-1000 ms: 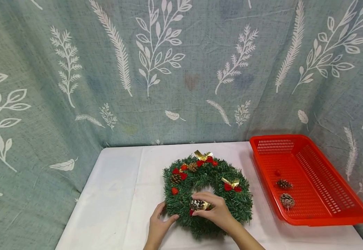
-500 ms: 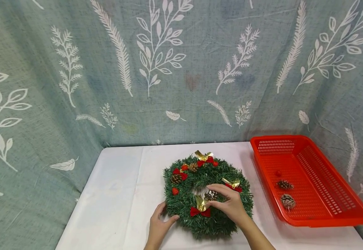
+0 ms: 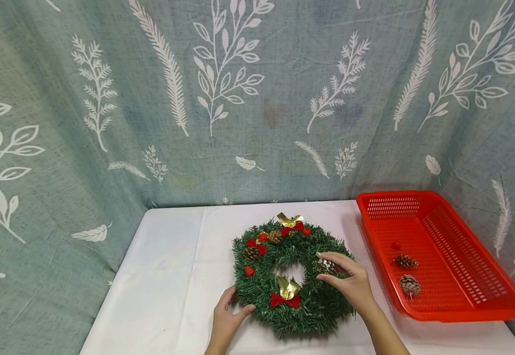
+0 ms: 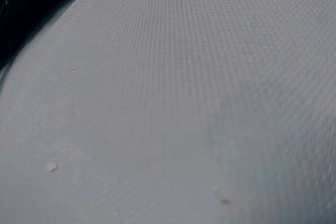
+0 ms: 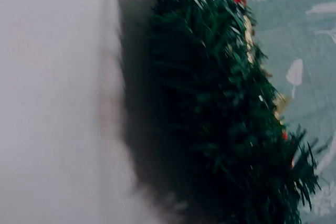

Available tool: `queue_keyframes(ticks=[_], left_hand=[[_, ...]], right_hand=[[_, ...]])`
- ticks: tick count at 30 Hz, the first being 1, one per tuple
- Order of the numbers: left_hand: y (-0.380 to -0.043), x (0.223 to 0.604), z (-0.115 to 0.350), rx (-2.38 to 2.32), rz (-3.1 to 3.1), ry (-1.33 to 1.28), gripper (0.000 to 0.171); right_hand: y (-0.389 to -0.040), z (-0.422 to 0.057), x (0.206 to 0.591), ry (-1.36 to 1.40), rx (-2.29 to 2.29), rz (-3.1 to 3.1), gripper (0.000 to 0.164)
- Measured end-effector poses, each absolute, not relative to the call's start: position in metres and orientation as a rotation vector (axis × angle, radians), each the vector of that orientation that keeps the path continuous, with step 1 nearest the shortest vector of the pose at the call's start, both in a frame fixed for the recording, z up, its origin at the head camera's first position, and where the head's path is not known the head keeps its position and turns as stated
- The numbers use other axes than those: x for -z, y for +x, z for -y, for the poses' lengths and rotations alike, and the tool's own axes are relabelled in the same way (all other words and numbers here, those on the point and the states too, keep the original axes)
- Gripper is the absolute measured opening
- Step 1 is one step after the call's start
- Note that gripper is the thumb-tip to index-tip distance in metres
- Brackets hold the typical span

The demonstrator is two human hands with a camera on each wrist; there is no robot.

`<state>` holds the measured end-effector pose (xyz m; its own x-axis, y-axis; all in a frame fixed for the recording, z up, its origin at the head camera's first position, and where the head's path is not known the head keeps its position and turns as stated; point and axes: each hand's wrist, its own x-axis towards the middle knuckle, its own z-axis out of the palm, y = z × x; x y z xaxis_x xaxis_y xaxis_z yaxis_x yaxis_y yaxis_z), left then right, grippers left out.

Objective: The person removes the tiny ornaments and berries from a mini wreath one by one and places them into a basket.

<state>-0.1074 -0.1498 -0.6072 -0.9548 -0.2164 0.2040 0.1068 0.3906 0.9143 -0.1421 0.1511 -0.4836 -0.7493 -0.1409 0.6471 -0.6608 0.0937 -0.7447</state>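
Observation:
In the head view, a green wreath point(image 3: 301, 315) lies on the white tabletop, decorated with red-and-gold bows, pine cones and red berries. A pine cone with white-tipped scales point(image 3: 326, 266) is pinched between the thumb and fingers of my right hand point(image 3: 350, 280), over the wreath's right side. That hand covers most of the bow there. My left hand point(image 3: 227, 318) grips the wreath's lower left edge, thumb towards its front. One red bow with gold ribbon point(image 3: 286, 299) sits at the wreath's front. The right wrist view shows the wreath's side close up, without the hand.
To the right stands a red plastic basket point(image 3: 457, 276) with perforated walls. Inside it are a dark pine cone point(image 3: 405, 261), a paler pine cone point(image 3: 410, 285) and a small red berry point(image 3: 396, 244). A leaf-patterned curtain point(image 3: 257, 148) hangs behind the table.
My right hand has carried the pine cone from the front bow across the wreath to its right side, uncovering the front bow. My left hand has stayed at the wreath's edge.

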Motion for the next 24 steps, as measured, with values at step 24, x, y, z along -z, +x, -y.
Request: queue_keyframes(ticks=[24], left_hand=[[-0.106, 0.605, 0.15, 1.648, 2.352, 0.11, 0.061]], right_hand=[[-0.143, -0.216, 0.483, 0.418, -1.603, 1.97, 0.052]])
